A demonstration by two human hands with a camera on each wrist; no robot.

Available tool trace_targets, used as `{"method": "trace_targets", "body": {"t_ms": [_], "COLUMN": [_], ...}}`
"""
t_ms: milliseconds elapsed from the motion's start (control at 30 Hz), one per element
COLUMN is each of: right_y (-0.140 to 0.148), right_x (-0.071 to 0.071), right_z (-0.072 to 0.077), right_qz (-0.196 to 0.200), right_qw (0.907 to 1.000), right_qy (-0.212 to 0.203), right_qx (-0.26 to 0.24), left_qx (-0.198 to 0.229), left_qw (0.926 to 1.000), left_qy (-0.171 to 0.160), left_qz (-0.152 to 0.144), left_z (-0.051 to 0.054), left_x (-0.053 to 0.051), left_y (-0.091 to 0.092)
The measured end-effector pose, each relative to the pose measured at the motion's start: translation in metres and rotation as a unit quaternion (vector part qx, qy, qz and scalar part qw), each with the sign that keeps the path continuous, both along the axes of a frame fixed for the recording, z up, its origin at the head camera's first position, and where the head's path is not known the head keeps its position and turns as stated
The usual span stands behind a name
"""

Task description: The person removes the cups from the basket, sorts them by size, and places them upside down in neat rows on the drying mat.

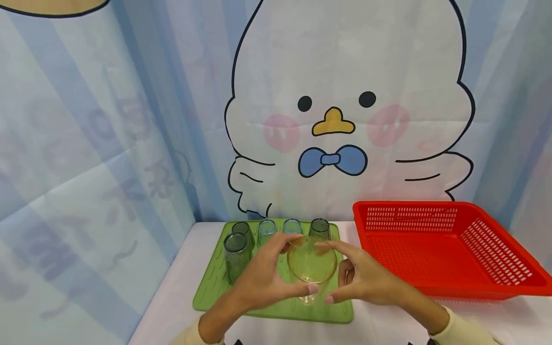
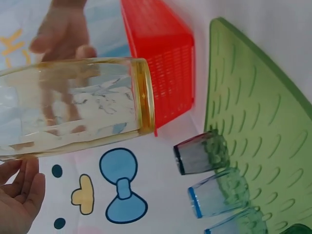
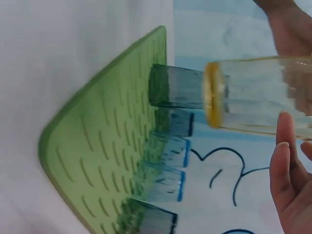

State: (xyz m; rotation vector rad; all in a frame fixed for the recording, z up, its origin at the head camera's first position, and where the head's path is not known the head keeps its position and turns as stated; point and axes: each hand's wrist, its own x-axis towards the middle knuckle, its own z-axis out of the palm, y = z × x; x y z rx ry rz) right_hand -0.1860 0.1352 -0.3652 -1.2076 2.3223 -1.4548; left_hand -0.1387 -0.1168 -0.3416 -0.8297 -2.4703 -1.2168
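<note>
A yellow-tinted drinking glass is held above the green mat, its round rim towards the head camera. My left hand grips it from the left, thumb in front and fingers at the far side. From the right, my right hand has its index finger at the far rim, while its thumb looks apart from the glass. Fingers of the right hand show through the clear wall in the left wrist view. In the right wrist view, the right fingertips overlap the glass.
On the mat stand a tall dark glass, a shorter dark glass, two blue-tinted glasses, the left one beside its twin, and another dark glass. A red plastic basket stands to the right, against a printed curtain.
</note>
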Motion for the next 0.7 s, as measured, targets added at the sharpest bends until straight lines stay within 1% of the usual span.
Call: {"method": "trace_targets", "body": {"t_ms": [133, 300, 400, 467, 600, 700], "right_y": [-0.006, -0.012, -0.015, -0.016, -0.016, -0.012], "right_x": [-0.003, -0.008, -0.010, -0.011, -0.012, -0.011], "right_z": [-0.015, -0.035, -0.045, -0.048, -0.051, -0.050], "right_qz": [0.014, 0.034, 0.050, 0.058, 0.067, 0.074], "right_qw": [0.9984, 0.9928, 0.9901, 0.9893, 0.9890, 0.9843], "right_qy": [-0.054, -0.115, -0.131, -0.133, -0.130, -0.155], "right_qx": [0.005, 0.001, -0.005, -0.010, -0.025, -0.040], "left_qx": [0.005, 0.023, 0.033, 0.036, 0.040, 0.042], "left_qw": [1.0000, 0.9994, 0.9988, 0.9987, 0.9986, 0.9986], "left_qy": [0.002, 0.015, 0.022, 0.023, 0.024, 0.021], "left_qz": [0.000, -0.021, -0.027, -0.028, -0.026, -0.022], "left_z": [0.008, 0.013, 0.014, 0.014, 0.013, 0.011], "left_x": [0.001, 0.001, 0.001, 0.002, 0.002, 0.002], "left_y": [-0.001, -0.001, -0.001, -0.001, -0.001, -0.003]}}
